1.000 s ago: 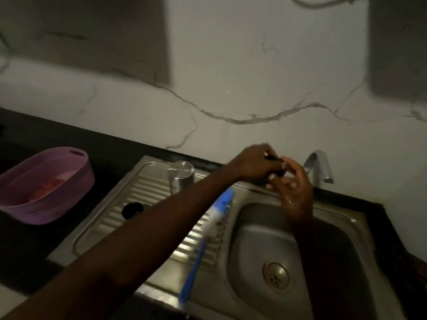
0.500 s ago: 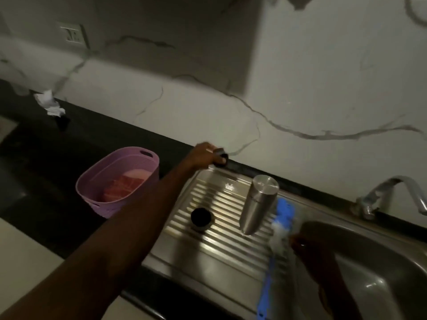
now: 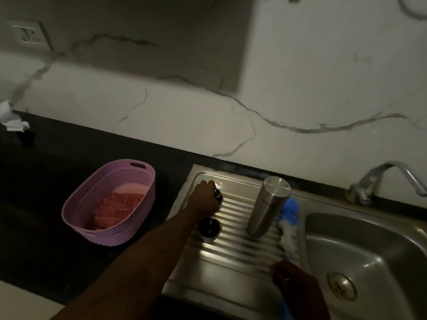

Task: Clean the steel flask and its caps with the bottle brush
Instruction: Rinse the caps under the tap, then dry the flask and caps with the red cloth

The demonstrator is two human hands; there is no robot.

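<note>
The steel flask (image 3: 268, 205) stands upside down on the ribbed drainboard (image 3: 240, 248). My left hand (image 3: 206, 196) reaches to the drainboard's far left and is closed around a small dark cap (image 3: 217, 195) that rests low on the ribs. A second, larger black cap (image 3: 208, 227) lies on the drainboard just in front of that hand. The bottle brush (image 3: 287, 224), with a blue and white head, lies along the drainboard's right edge next to the flask. My right hand (image 3: 292, 279) is closed over the brush's blue handle near the front edge.
The sink basin (image 3: 379, 250) with its drain (image 3: 342, 288) lies to the right, a steel tap (image 3: 383, 179) behind it. A purple basket (image 3: 111, 202) with a red cloth sits on the dark counter to the left. A crumpled white rag (image 3: 12, 121) lies far left.
My left hand carried the small cap from the tap over to the drainboard's far left and lowered it there. My right hand dropped from the tap to the brush handle. The view swung left.
</note>
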